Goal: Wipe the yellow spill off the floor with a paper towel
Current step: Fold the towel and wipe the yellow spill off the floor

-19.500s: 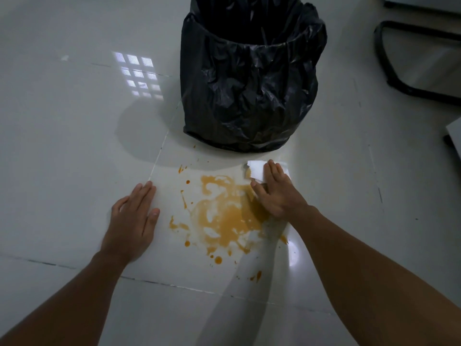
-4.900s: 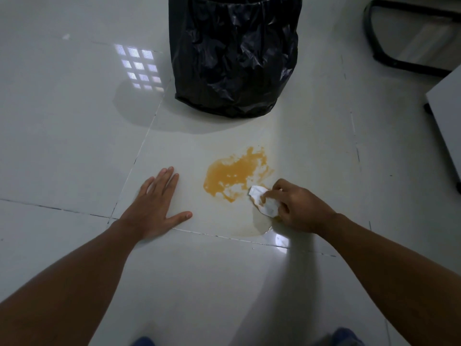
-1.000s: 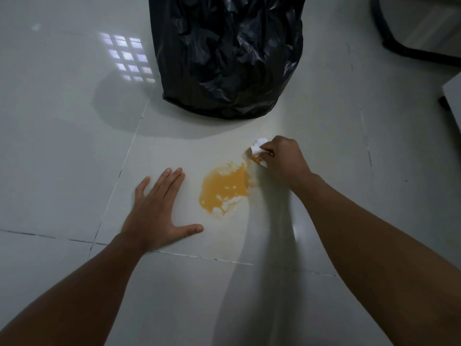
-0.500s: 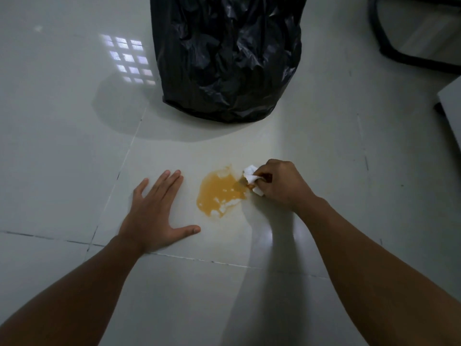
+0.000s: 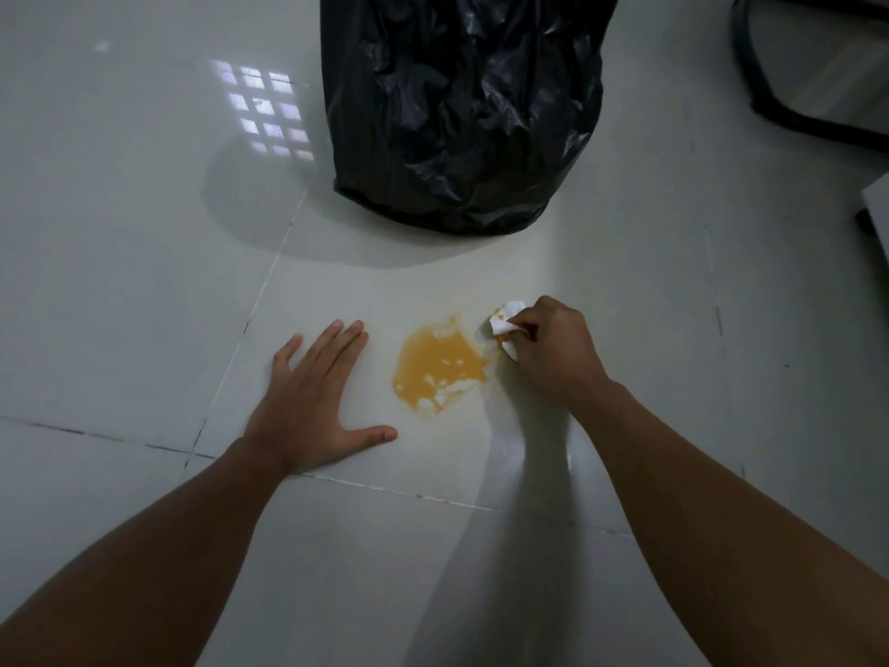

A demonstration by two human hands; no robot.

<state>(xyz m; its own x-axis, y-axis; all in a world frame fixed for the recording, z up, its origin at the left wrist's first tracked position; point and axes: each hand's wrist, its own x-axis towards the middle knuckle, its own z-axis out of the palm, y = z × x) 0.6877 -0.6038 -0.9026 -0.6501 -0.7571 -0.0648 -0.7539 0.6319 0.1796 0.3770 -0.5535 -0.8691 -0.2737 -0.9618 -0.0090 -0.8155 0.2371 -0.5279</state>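
Gripping a crumpled paper towel (image 5: 505, 324), the right hand (image 5: 553, 351) is fisted around it at centre-right of the frame, wad pressed to the floor (image 5: 144, 281) at the right edge of the yellow spill (image 5: 435, 365). Towel shows yellow staining. Spill sits mid-frame, one compact puddle with pale gaps along its lower edge. Left hand (image 5: 312, 402) is flat on the tile, fingers spread wide, holding nothing, just left of the spill and not touching it. Black bin bag (image 5: 462, 108) stands at top centre, well apart from the puddle.
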